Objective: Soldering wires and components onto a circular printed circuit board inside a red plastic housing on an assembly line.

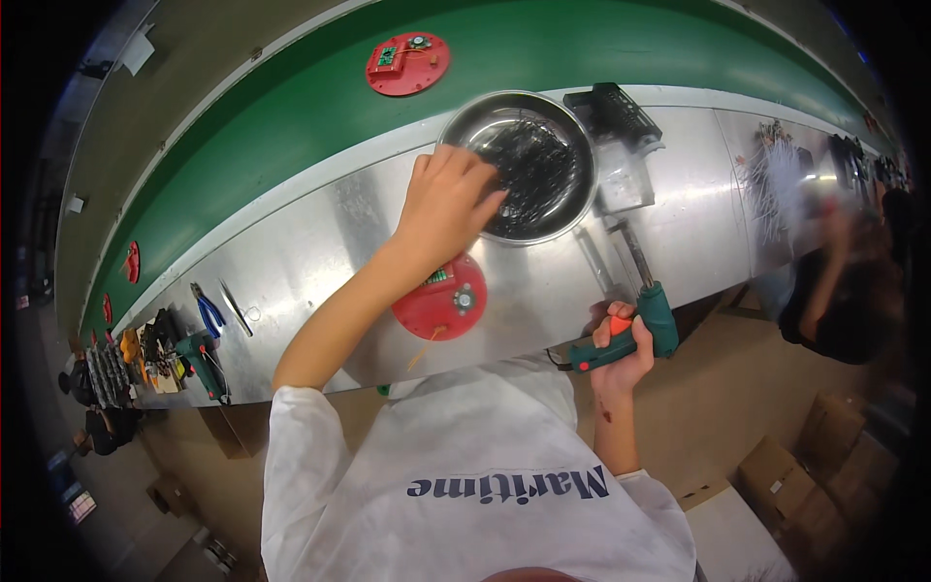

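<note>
My left hand (448, 194) reaches over the left rim of a round metal bowl (582, 209), its bent fingers and thumb apart and nothing visible between them. Inside the bowl lies a heap of thin black wires (533, 170). My right hand (621, 359) is wrapped around the handle of a green pistol-shaped soldering gun (659, 320) with an orange trigger, its metal tip pointing away over the table. Under my left wrist rests a red round plate (427, 315) bearing a small green circuit board, a round silver part and an orange wire; my forearm partly covers it.
A black plastic tray (626, 112) and a clear container (626, 184) stand right of the bowl. Another red plate (412, 63) lies on the green belt (310, 92). Pliers (207, 310), tweezers (236, 307) and a second green gun (201, 369) lie left. A person (844, 281) works at the right.
</note>
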### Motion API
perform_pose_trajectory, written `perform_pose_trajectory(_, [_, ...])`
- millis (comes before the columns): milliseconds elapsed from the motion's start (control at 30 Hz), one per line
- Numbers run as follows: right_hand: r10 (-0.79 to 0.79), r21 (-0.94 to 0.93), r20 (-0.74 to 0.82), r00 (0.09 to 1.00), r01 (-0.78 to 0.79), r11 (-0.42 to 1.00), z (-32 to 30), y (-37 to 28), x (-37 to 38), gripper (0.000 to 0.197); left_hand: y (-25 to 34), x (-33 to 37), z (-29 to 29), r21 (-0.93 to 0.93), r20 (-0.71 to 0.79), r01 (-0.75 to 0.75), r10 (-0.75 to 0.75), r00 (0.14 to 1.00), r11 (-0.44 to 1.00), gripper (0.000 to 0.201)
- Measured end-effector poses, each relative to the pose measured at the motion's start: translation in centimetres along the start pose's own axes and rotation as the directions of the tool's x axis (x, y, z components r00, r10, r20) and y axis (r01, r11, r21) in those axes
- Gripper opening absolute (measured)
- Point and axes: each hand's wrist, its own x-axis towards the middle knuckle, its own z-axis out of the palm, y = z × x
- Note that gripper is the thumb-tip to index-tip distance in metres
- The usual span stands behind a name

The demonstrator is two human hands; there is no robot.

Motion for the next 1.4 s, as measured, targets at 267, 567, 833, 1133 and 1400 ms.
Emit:
perform_pose_trajectory(267, [0.054,0.005,-0.037,0.998,-0.053,0.999,-0.1,-0.3,0.2,0.024,-0.1,1.1,0.9,-0.114,0.106,0.148,-0.137,0.985,0.982,0.01])
perform_pose_trajectory(567, [0.074,0.041,-0.025,0.997,-0.073,0.997,0.1,-0.5,0.2,0.024,0.3,1.9,-1.0,-0.422,0.103,0.414,-0.411,0.906,0.807,0.012])
perform_pose_trajectory(833, [0.057,0.024,-0.04,0.998,-0.056,0.998,0.2,-0.5,0.3,0.023,0.1,2.2,-1.5,-0.629,-0.031,0.364,-0.49,0.871,0.687,0.009])
perform_pose_trajectory(1133, [0.052,0.016,-0.051,0.997,-0.051,0.999,0.7,-0.7,0.3,0.022,-0.2,3.1,-0.8,-0.668,-0.053,0.297,-0.442,0.896,0.682,0.009])
perform_pose_trajectory(1400, [0.042,0.03,-0.023,0.999,-0.041,0.999,0.3,-0.6,0.4,0.022,-0.7,3.3,-0.8,-0.756,0.111,0.405,-0.507,0.854,0.515,0.019])
